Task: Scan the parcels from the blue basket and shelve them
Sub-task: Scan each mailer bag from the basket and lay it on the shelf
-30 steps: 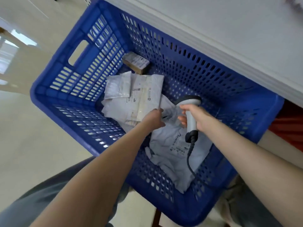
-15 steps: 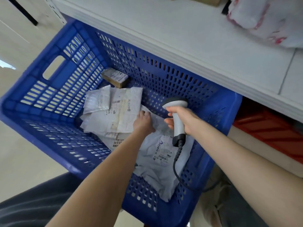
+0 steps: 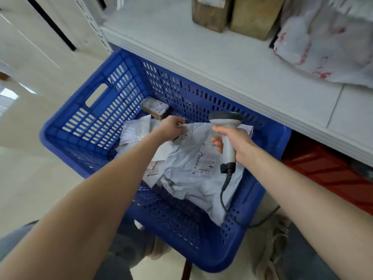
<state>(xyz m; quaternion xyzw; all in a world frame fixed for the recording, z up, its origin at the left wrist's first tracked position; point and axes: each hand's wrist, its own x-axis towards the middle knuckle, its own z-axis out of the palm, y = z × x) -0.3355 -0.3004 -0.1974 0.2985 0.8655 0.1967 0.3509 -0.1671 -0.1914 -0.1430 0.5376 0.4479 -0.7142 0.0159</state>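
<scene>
Right now, the grey parcel bag point(image 3: 193, 158) is lifted a little by its top edge inside the blue basket point(image 3: 96, 126). It looks soft, thin and light, so it bends and crinkles. That edge is pinched by the left hand point(image 3: 171, 128). The scanner point(image 3: 227, 134) is wrapped tight by the right hand point(image 3: 236, 144). A corner or edge is judged the best place to hold.

Bright, even indoor light, soft with faint shadows. Pale glare on the floor point(image 3: 12, 96) far left of the gripping hands. Motion blur over the white bag point(image 3: 327, 41) on the shelf point(image 3: 232, 57) above the right hand's point(image 3: 235, 141) grip. Strong wide-angle bending at the edges; forearms stretched and soft nearest the camera.
</scene>
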